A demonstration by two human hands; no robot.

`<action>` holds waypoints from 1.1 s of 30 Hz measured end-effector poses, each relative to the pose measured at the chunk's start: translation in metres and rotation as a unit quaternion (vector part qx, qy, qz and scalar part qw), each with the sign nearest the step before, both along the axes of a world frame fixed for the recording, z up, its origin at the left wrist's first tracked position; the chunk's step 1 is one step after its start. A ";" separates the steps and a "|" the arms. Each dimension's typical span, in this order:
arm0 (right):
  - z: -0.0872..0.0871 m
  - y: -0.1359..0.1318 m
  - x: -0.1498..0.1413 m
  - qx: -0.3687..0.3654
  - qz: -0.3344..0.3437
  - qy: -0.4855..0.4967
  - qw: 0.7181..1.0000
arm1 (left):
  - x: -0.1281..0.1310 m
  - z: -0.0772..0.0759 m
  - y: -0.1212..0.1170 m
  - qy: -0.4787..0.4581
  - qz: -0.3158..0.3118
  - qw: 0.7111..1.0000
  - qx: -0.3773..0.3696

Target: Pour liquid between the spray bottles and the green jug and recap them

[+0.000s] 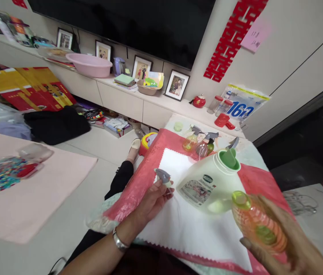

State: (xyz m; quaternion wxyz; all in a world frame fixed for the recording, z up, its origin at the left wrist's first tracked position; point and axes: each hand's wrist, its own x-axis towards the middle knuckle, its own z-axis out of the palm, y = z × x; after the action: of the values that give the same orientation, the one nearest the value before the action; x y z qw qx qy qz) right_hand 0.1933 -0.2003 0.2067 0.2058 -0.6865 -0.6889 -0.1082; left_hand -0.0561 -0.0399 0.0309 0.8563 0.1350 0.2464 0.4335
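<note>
Left hand (153,199) pinches grey spray head (163,175), nine o'clock of white jug (198,177). Right hand (296,240) wraps orange-and-green bottle (257,223), four o'clock of jug, mouth toward ten o'clock. Spray bottles (190,143) stand on table (260,177), eleven o'clock of jug.

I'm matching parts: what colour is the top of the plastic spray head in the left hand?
Grey; the plastic spray head shows best in the head view.
</note>
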 end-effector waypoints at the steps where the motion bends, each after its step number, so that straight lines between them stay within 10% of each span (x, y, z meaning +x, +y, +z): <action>1: -0.014 -0.007 -0.005 -0.016 -0.003 0.020 1.000 | -0.003 0.003 0.000 -0.005 0.013 1.000 -0.004; 10: -0.112 -0.037 -0.054 -0.090 -0.022 0.115 0.989 | -0.027 0.055 0.008 -0.052 0.105 0.992 0.052; 33: -0.125 -0.025 -0.101 -0.113 -0.054 0.258 0.958 | -0.010 0.058 -0.025 -0.037 0.005 0.998 0.049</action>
State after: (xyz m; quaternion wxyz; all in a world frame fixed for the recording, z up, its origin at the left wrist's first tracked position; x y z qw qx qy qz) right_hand 0.0927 -0.2252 0.0815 0.2915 -0.7458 -0.5823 0.1402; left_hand -0.0662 -0.0649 0.0893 0.8551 0.1596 0.1935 0.4537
